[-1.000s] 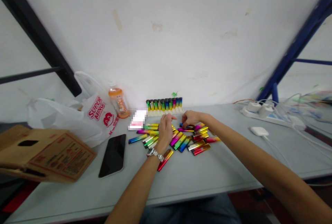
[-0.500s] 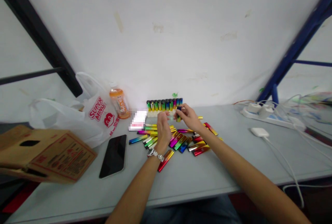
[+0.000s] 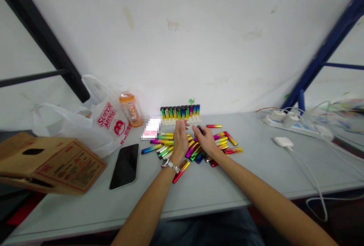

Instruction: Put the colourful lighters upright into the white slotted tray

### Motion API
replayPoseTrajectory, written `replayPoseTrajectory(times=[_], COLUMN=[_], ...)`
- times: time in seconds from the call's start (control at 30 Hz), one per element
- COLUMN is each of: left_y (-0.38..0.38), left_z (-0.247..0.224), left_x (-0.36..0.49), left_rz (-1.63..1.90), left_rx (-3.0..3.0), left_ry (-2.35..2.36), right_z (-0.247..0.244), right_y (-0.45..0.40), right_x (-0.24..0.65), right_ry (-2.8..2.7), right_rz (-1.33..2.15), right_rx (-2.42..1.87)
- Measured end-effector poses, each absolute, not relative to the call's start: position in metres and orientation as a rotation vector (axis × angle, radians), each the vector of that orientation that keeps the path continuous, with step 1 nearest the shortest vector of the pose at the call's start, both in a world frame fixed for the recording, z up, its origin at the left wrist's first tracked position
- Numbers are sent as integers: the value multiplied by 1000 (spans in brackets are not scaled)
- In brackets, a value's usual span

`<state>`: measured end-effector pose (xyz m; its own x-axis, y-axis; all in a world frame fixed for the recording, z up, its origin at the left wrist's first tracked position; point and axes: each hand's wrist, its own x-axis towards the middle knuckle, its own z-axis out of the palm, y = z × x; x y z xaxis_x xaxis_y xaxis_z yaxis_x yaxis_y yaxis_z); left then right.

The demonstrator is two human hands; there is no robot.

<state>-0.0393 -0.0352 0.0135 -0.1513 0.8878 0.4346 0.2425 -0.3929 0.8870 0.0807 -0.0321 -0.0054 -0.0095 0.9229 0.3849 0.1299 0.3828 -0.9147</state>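
Colourful metallic lighters [image 3: 178, 112] stand upright in a row along a white holder [image 3: 169, 122] against the wall. My right hand [image 3: 205, 139] is closed around a dark-topped lighter [image 3: 199, 128], most of it hidden by the fingers. Facing it, my left hand [image 3: 180, 138] is held edge-on with its fingers stretched out, and I see nothing in it. A wristwatch is on the left wrist. Loose lighters [image 3: 165, 151] lie spread beneath and around both hands, including a red and gold one [image 3: 181, 171] near the watch.
On the left are a cardboard box [image 3: 65, 166], a white plastic bag [image 3: 105, 132], an orange drink bottle [image 3: 130, 109], a black phone [image 3: 124, 166] and a blurred white card [image 3: 151, 128]. A power strip [image 3: 301, 127] and white charger [image 3: 283, 142] with cables lie on the right.
My right hand has drawn back from the row towards me, with the lighter now lower and more covered by its fingers. My left hand has barely moved. The view has shifted slightly.
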Motion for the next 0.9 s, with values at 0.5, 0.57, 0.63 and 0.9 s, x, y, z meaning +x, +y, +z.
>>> replayPoseTrajectory(times=[0.5,0.57,0.63,0.9], left_y=[-36,-37,-37,-39], left_z=[12,13,14,15], left_x=[-38,-38,-38,-37], left_rz=[1515,1505,1502,1493], left_rx=[1698,1701,1706,1681], left_ry=[1261,1264,1265,1247], right_z=[-6,-5,-5,-8], right_y=[-33,-35,-36,-33], right_x=[79,79,79,80], right_ry=[-1529,-1521,-1509,-1444], right_rz=[729,749,778,775], right_rx=[-1076,-1069,-1039,-1037])
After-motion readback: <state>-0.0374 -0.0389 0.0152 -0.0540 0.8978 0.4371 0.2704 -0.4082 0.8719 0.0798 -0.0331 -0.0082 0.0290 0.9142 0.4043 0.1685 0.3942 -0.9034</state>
